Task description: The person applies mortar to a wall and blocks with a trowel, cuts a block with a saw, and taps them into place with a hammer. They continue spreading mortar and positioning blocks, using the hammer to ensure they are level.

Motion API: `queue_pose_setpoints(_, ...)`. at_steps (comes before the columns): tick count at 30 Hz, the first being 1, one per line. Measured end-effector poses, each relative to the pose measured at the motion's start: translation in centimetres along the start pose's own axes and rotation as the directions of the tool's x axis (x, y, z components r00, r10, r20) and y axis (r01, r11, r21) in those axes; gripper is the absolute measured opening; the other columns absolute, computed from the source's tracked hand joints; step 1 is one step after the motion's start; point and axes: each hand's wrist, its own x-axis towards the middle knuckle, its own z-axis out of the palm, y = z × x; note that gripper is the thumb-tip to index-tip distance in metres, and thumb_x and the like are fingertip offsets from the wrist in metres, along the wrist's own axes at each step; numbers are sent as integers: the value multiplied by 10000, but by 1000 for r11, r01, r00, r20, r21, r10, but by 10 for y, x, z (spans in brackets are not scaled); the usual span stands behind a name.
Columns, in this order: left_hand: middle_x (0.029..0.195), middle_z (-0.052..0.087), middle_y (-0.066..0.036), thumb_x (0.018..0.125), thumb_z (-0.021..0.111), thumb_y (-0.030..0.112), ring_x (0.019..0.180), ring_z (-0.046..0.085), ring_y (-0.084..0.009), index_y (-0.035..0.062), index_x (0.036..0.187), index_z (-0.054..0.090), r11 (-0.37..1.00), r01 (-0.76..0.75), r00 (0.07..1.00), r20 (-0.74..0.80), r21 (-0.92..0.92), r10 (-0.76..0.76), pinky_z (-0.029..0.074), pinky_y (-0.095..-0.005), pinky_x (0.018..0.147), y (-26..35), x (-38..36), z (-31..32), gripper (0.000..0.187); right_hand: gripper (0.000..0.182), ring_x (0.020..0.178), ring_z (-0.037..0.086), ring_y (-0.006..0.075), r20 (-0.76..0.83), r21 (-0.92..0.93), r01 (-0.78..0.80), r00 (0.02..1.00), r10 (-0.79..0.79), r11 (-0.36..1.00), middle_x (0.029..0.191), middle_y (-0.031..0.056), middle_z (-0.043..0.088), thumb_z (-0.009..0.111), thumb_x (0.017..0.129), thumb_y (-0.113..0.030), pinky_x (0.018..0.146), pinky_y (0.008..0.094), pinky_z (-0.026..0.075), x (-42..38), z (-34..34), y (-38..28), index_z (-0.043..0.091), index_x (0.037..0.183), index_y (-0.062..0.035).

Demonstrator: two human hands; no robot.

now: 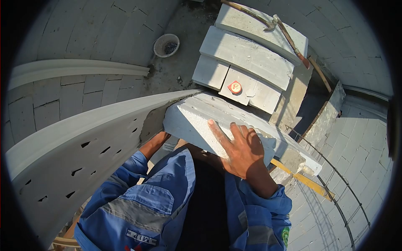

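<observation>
A pale aerated concrete block [197,123] lies along the top of the block wall in front of me, partly sunlit. My right hand [243,152] rests on it, thumb and fingers apart, the fingers bent toward its far side. Low by the block's left end is my left hand [161,137]; its fingers are hidden behind the block and the wall edge. A yellow bar [312,184] sticks out to the right from under the block's right end.
Stacked blocks [247,52] stand beyond the wall, bearing a round red-and-white tape measure [235,87] and a long-handled hammer-like tool [289,37]. A white bucket [166,45] sits on the floor. Steel rods [335,169] curve at right; a perforated panel [79,154] rises at left.
</observation>
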Motion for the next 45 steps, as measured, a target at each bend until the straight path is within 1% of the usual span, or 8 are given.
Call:
queue_pose_setpoints(26,1339,570,-231,902,625,193,1145,600,-406,3,1303,553,973,220,973,80,-64,-215,503,-487,927,40,50,-18,450,1006,1048,559,349,2,65,-97,995,97,993,1163,176,552,848,692,-383,944,500,440,-1,-15,-6,346,1550,-223)
queue_pose_setpoints(29,1339,570,-231,901,627,193,1146,601,-405,3,1304,552,952,291,957,22,-100,-290,502,-486,929,51,45,-25,451,1108,1263,483,412,-355,212,1,932,76,977,1366,252,499,832,642,-576,1078,526,355,-30,-31,11,377,1500,-42)
queue_pose_setpoints(31,1292,586,-260,879,716,344,1143,603,-414,8,1372,500,893,-43,897,-411,-448,-163,470,-493,984,71,33,-48,635,1182,1235,514,406,-528,333,34,835,156,942,1312,259,550,751,666,-732,1072,502,378,-64,-17,49,366,1476,39)
queue_pose_setpoints(33,1301,589,-238,866,729,301,1154,608,-373,-7,1357,507,869,-46,906,-387,-492,-171,475,-453,980,80,19,-60,621,1264,1205,564,351,-496,738,31,702,511,674,1313,243,567,627,694,-849,1059,454,393,-95,10,73,307,1500,71)
queue_pose_setpoints(34,1310,591,-216,854,742,259,1165,613,-332,-22,1343,515,849,-71,928,-348,-523,-136,480,-413,976,83,11,-66,608,1274,1233,546,349,-457,772,24,714,530,635,1319,235,561,605,695,-861,1063,439,388,-105,19,91,290,1511,65)
queue_pose_setpoints(37,1324,594,-219,833,766,307,1183,607,-358,-11,1377,489,790,-37,830,-459,-612,-317,497,-435,985,96,-16,-74,688,1297,1274,513,348,-290,837,3,850,439,547,1330,236,532,703,665,-792,1082,446,370,-125,48,115,236,1537,46)
queue_pose_setpoints(41,1388,559,-204,816,779,290,1254,569,-334,-13,1401,466,679,-72,710,-516,-730,-479,475,-423,1031,109,-32,-80,729,1423,1280,498,398,-285,610,77,950,127,789,1403,293,452,924,552,-557,1083,452,388,-118,82,135,112,1553,44)
queue_pose_setpoints(45,1406,534,-209,809,765,380,1318,510,-330,-7,1435,430,593,-258,703,-569,-762,-425,429,-415,1081,131,-21,-88,809,1437,1338,441,375,-248,673,92,963,107,734,1397,292,456,946,546,-520,1116,459,354,-95,76,113,89,1534,76)
